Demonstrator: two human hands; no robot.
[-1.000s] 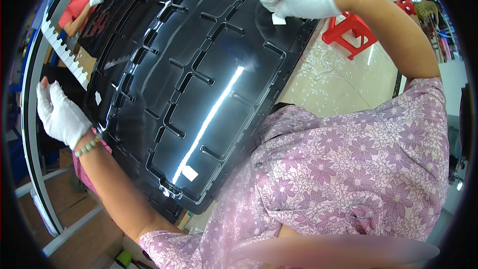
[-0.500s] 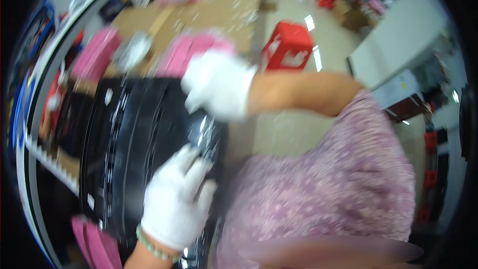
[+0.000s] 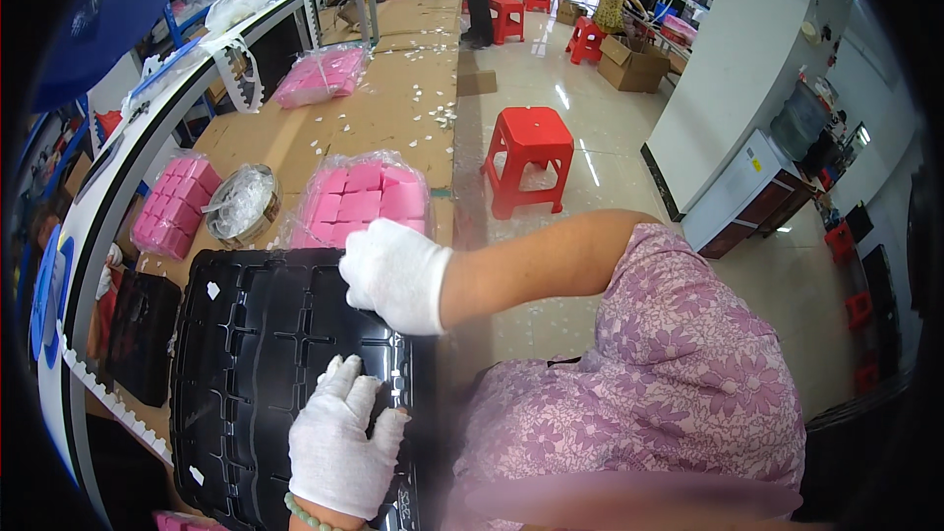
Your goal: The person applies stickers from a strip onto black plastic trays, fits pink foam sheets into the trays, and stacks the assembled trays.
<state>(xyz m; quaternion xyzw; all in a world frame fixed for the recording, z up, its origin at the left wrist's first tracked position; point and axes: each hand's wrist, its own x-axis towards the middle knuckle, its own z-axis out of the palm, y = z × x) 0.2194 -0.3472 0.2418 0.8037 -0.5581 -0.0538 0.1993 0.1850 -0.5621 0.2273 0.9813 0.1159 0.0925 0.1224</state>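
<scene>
A black moulded plastic tray (image 3: 258, 334) with ribs and shallow compartments lies on the bench in front of me. My left hand (image 3: 344, 438), in a white glove, rests on its near right part with the fingers stretched out and the thumb apart. Over the tray's far right edge is my right hand (image 3: 393, 275), also gloved in white, its fingers curled closed. What those fingers hold, if anything, is hidden. Small white pieces, one a scrap (image 3: 213, 290), lie on the tray.
Just beyond the tray are a bagged block of pink pieces (image 3: 364, 199), a round tin (image 3: 270, 221) holding clear plastic and another pink pack (image 3: 177, 206). A white-edged frame runs along the left. A red stool (image 3: 531, 152) stands on the floor; people work farther off.
The view has tilted upward and steadied, so the bench, stool and people beyond show more sharply. My left hand still lies on the tray; my right hand stays by its far right side.
</scene>
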